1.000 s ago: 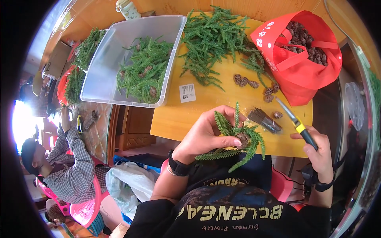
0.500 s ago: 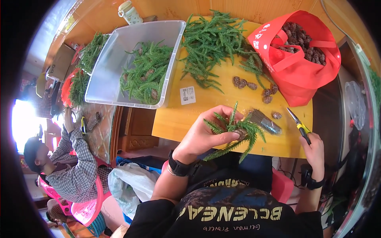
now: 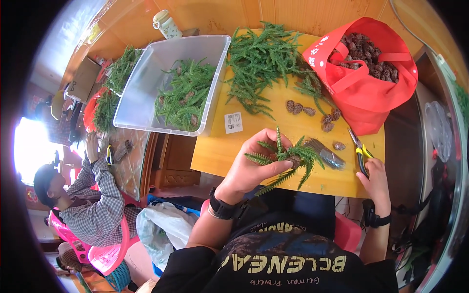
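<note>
My left hand (image 3: 254,163), in front of the table's near edge, pinches a small bunch of green needled sprigs (image 3: 309,158) with a brown pine cone (image 3: 294,160) at its centre. The sprigs fan out past my fingers and thumb. At the table's right edge my right hand (image 3: 376,180) holds the yellow-and-black handles of long-nosed pliers (image 3: 359,146). Their handles are spread and the jaws point away from me. Between the hands lie a clear packet of thin dark wires (image 3: 326,154) and a single pine cone (image 3: 339,145).
A clear plastic bin (image 3: 146,88) contains sprigs and cones. More sprigs (image 3: 264,61) are heaped on the yellow table (image 3: 215,156), near loose cones (image 3: 309,111) and a white label (image 3: 233,122). A red bag (image 3: 359,105) of cones stands far right. Another person (image 3: 93,205) sits at left.
The pliers have turned slightly leftward, and their handles have spread apart in my right hand. My left hand still pinches the sprigs and cone, nearly unmoved. The whole view has shifted a little.
</note>
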Demonstrator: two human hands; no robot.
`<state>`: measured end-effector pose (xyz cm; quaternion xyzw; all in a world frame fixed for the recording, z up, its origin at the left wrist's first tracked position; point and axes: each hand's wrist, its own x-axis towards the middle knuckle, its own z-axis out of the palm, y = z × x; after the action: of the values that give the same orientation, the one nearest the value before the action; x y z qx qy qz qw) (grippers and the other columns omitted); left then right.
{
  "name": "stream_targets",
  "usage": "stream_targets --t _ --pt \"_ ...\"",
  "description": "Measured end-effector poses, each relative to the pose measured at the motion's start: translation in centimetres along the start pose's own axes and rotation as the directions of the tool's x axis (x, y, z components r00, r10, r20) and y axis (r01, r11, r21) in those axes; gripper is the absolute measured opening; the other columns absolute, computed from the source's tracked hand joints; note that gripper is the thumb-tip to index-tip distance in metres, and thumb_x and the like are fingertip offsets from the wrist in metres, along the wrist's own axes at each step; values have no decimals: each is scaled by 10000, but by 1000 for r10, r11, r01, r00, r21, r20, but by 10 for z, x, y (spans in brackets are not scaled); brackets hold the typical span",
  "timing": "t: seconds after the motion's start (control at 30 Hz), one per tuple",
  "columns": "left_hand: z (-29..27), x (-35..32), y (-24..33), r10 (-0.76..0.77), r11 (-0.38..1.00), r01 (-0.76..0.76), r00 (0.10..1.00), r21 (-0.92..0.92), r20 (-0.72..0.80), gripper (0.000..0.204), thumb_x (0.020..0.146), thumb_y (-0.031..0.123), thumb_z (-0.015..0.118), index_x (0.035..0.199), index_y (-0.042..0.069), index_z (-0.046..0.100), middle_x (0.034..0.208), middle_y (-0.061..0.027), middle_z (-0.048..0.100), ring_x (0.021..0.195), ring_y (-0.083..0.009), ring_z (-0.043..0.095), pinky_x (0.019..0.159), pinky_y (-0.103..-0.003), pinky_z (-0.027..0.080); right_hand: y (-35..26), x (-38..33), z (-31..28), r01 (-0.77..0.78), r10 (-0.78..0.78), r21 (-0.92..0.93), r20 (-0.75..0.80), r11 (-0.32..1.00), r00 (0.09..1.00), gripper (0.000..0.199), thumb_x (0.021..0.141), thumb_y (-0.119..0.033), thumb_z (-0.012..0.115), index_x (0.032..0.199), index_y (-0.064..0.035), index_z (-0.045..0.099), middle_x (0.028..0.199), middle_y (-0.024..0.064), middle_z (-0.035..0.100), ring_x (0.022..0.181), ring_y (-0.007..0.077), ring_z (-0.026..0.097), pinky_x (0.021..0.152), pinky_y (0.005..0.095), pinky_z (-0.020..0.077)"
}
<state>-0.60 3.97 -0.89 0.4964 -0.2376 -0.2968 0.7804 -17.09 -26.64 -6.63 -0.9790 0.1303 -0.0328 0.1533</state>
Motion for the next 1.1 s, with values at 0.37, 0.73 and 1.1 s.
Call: stream_targets --t 0.37,0.73,1.1 --pt "1 -8 15 91 996 -88 989 26 -116 343 757 -61 652 1015 59 461 996 -28 541 916 -92 549 766 -245 472 -4 -2 3 -54 64 223 -41 973 997 282 715 -79 665 946 -13 517 976 140 547 960 315 519 844 358 417" --pt "-62 -9 152 720 578 -356 646 735 -253 275 761 -35 641 1004 40 537 927 -37 569 847 -122 575 718 -235 477 -36 -19 -87 123 -20 385 -261 915 965 186 719 45 591 895 34 533 912 166 586 888 293 581 816 319 432" --pt "-41 33 92 540 366 -247 842 897 11 486 757 119 700 1193 23 509 1132 -121 561 1077 -184 525 930 -321 407 -93 15 -114 427 -223 458 -434 780 873 73 772 75 526 834 45 550 902 134 620 871 191 591 790 277 448"
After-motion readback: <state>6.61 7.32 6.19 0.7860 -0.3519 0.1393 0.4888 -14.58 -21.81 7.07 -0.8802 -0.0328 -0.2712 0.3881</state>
